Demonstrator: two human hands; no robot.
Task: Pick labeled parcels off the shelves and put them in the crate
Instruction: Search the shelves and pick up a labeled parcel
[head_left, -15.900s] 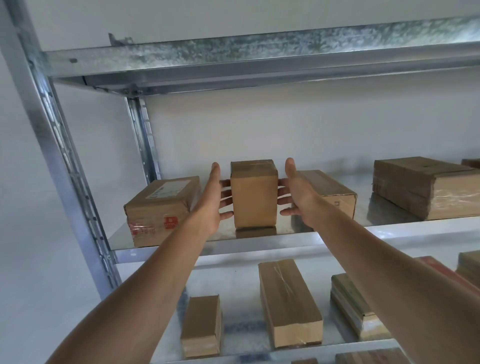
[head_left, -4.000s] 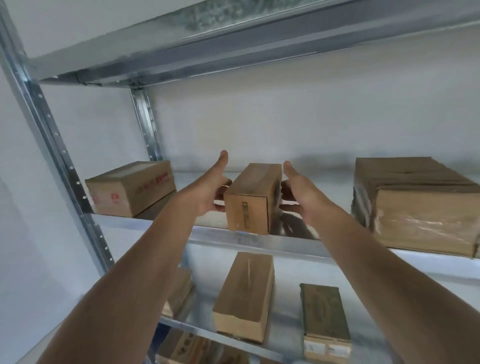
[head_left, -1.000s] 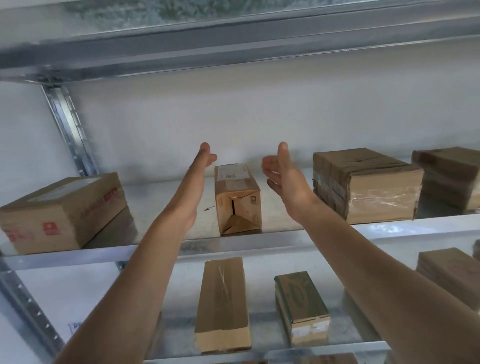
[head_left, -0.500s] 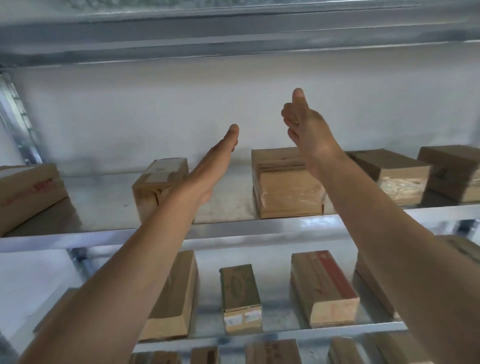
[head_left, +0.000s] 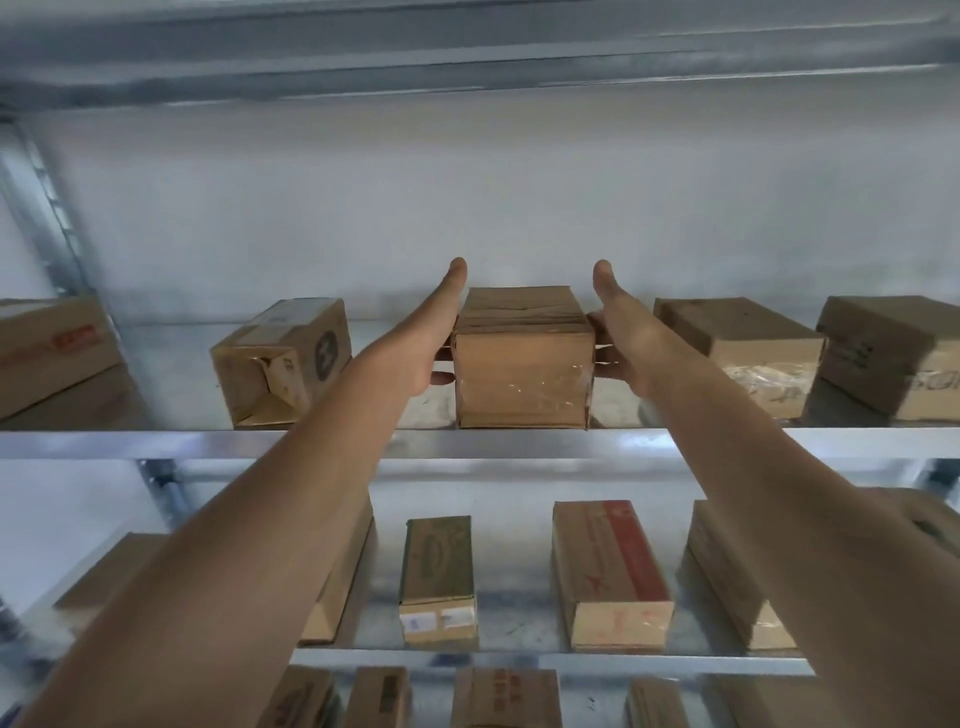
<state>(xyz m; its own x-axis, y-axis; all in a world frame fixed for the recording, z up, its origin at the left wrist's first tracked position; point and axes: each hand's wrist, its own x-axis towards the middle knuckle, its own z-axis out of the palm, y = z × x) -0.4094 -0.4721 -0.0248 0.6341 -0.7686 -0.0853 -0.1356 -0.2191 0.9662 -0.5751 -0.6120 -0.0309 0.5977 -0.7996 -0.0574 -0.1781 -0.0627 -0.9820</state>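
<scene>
A plain brown cardboard parcel (head_left: 522, 379) with clear tape on its front stands at the front edge of the upper metal shelf (head_left: 156, 444). I see no label on its visible faces. My left hand (head_left: 415, 348) lies flat against its left side and my right hand (head_left: 623, 338) against its right side. On both hands the fingers are straight and the thumb points up, so the parcel sits clamped between my palms. The parcel still rests on the shelf. The crate is not in view.
To the left stands a torn parcel with a label on top (head_left: 280, 364), and a red-printed box (head_left: 47, 348) further left. Two more boxes (head_left: 743, 348) (head_left: 893, 358) stand to the right. Below lie a green parcel (head_left: 439, 571), a red-striped one (head_left: 608, 566) and several others.
My view and both hands have shifted right, away from the torn labeled parcel. The hands, raised in the air half a second ago, have come down onto the sides of the taped parcel.
</scene>
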